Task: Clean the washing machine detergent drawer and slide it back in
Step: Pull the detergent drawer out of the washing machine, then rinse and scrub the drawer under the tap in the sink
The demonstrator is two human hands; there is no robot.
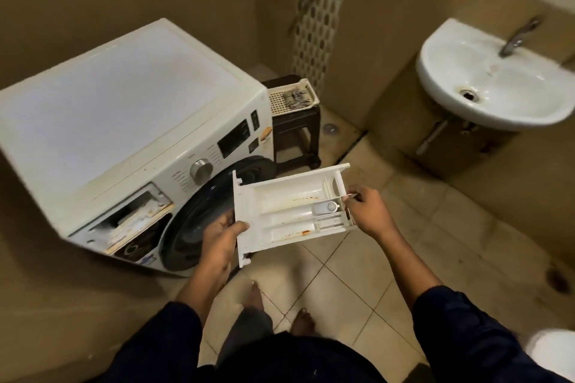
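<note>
The white detergent drawer (pixel 289 211) is out of the machine and held level in mid-air above the tiled floor. Rusty orange streaks mark its compartments. My left hand (pixel 222 235) grips its near left end, thumb over the rim. My right hand (pixel 367 207) holds the drawer's right end, at its front panel, fingers curled on the edge. The white front-loading washing machine (pixel 130 121) stands to the left. Its empty drawer slot (pixel 130 216) gapes at the upper left of its front, beside the dark round door (pixel 202 221).
A white wall basin (pixel 491 81) with a metal tap (pixel 518 37) hangs at the right. A dark stool (pixel 297 134) carrying a cream plastic basket (pixel 292 96) stands behind the machine. My bare feet (pixel 280 314) are on the beige floor tiles. A white object (pixel 553 351) sits at bottom right.
</note>
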